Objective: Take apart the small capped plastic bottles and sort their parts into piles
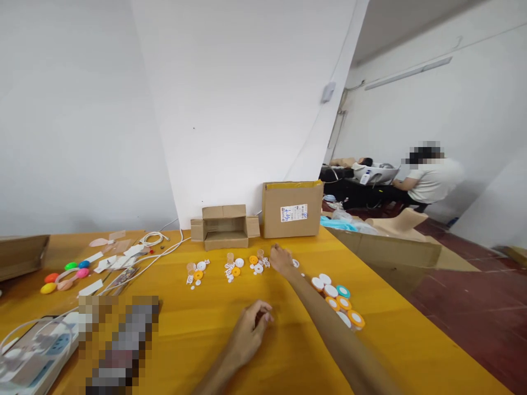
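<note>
My right hand (282, 260) reaches to the far side of the wooden table, fingers bent down and closed among small plastic parts; whatever they grip is hidden. Just right of it lies a white ring-shaped part (295, 263). To its left is a group with an orange cap (253, 259), a white gear-like disc (258, 269) and a clear cup (260, 254). Two similar groups lie farther left, with an orange disc (236, 271) and another orange disc (198, 275). My left hand (252, 332) hovers over or rests on the nearer tabletop, loosely curled, thumb and forefinger apart, holding nothing.
Several round lidded containers (343, 303) stand beside my right forearm. Behind the parts are an open carton (225, 227) and a larger closed box (292, 211). Cables, colourful egg shapes (71, 266) and a power strip (49, 351) lie left. A person (436, 178) sits at far right.
</note>
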The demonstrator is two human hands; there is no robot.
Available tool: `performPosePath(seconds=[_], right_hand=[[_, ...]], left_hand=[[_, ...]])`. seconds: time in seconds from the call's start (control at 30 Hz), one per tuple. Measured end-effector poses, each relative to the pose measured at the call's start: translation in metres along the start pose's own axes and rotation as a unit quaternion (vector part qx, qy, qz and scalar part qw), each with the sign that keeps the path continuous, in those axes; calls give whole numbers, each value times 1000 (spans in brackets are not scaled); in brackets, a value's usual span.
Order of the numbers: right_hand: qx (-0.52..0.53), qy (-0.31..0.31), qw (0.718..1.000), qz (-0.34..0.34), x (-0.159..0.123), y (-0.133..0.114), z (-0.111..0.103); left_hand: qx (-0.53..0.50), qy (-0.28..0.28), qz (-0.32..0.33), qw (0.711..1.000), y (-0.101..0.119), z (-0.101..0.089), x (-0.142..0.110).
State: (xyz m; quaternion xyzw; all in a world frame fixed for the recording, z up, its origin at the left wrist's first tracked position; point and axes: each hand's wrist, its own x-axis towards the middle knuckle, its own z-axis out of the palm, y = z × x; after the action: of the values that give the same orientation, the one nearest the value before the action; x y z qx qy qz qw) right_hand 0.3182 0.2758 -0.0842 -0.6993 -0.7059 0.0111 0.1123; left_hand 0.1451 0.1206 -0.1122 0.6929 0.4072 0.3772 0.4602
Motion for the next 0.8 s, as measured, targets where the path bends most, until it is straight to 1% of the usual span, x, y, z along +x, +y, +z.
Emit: performPosePath(seconds=[0.1,0.17,0.4,0.5,0.63,0.8], right_hand=[[12,-19,1000,11,1,-4,-3],[22,-24,999,11,-7,-5,-3],[69,-22,997,-2,-64,-9,7],[107,-11,994,-7,-78,-15,14],[164,26,986,-19,-81,-21,23],[210,84,974,-19,-76,-17,26]], left_hand=[[8,3,2,1000,-1,-2,1],[12,10,5,1000,-1,-4,2],[22,68,15,997,-1,-11,8],[36,88,17,995,0,-16,8],[70,105,29,992,-1,-22,7],[146,114,39,982,-3,-30,8]])
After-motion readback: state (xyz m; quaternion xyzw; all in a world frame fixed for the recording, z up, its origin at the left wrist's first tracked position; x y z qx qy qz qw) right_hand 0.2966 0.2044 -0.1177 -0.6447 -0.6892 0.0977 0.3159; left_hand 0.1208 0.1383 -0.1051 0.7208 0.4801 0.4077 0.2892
